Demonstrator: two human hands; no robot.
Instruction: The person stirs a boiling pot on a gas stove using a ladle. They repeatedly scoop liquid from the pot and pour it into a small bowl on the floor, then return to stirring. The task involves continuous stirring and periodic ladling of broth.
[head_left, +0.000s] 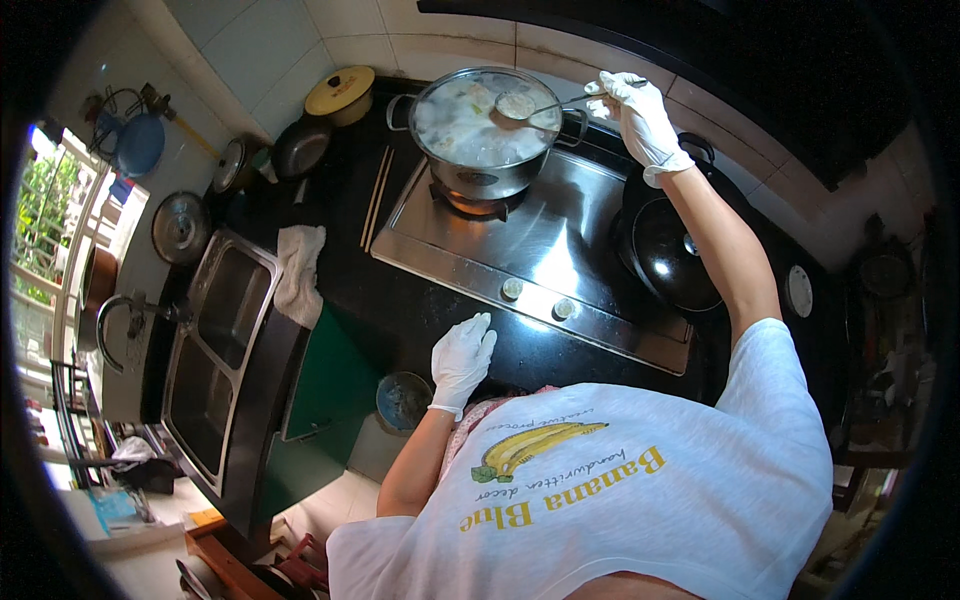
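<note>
My right hand (628, 105), in a white disposable glove, grips the thin handle of a metal skimmer ladle (516, 106). The ladle's round head is over the cloudy, steaming broth in a stainless steel pot (480, 180), with pale pieces in it. Beneath the pot, the burner (478, 202) glows orange on a steel gas hob (465, 247). My left hand (463, 356), gloved too, rests near the front edge of the black countertop (420, 300). Nothing shows in it, and its thumb stands a little apart from the fingers.
Wooden chopsticks (377, 199) lie left of the hob. A lidded black wok (667, 255) occupies its right side. Leftward are a cloth (300, 274), a double sink (234, 375), a frying pan (301, 148) and a yellow lidded pot (341, 94). A basin (403, 401) sits low beside my left hand.
</note>
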